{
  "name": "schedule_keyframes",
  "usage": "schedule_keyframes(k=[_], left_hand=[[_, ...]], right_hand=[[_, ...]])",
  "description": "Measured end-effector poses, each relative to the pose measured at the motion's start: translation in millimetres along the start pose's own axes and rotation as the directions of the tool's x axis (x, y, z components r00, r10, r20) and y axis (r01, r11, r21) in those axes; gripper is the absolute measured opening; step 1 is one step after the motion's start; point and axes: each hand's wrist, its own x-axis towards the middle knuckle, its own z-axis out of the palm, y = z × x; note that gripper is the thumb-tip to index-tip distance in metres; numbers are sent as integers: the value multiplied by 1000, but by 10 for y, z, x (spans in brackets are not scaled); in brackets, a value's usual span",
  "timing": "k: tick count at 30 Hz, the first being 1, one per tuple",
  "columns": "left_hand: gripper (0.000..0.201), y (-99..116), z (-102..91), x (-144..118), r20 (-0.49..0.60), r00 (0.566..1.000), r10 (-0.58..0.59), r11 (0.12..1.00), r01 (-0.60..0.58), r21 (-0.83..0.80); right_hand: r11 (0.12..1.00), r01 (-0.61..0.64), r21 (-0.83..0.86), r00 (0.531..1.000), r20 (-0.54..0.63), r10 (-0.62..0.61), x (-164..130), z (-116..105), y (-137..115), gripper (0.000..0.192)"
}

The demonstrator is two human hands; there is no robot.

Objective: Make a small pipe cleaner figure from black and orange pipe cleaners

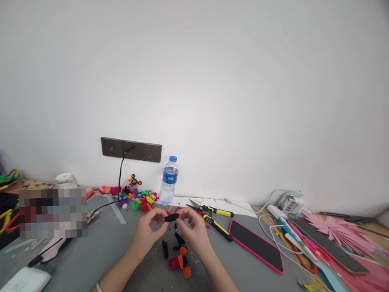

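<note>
My left hand and my right hand meet above the grey table, each pinching one end of a short black fuzzy pipe-cleaner piece. Below the hands lie loose black pieces and a small figure of pink, orange and black pipe cleaner. A bracelet sits on my left wrist.
Yellow-handled cutters lie just right of my hands, then a phone in a pink case. A water bottle and finished colourful figures stand by the wall under the socket strip. Cables and pink paper crowd the right side; a white box sits front left.
</note>
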Motion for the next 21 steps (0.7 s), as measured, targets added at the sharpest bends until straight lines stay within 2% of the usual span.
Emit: schedule_keyframes(k=[8, 14, 21], left_hand=[[9, -102, 21, -14, 0, 999, -33, 998, 33, -58], [8, -102, 27, -13, 27, 998, -49, 995, 51, -81], [12, -146, 42, -16, 97, 990, -100, 975, 117, -191]], right_hand=[[985, -80, 154, 993, 95, 66, -34, 22, 56, 24], [983, -56, 172, 996, 72, 44, -29, 28, 73, 21], [982, -81, 172, 995, 74, 69, -26, 10, 81, 21]])
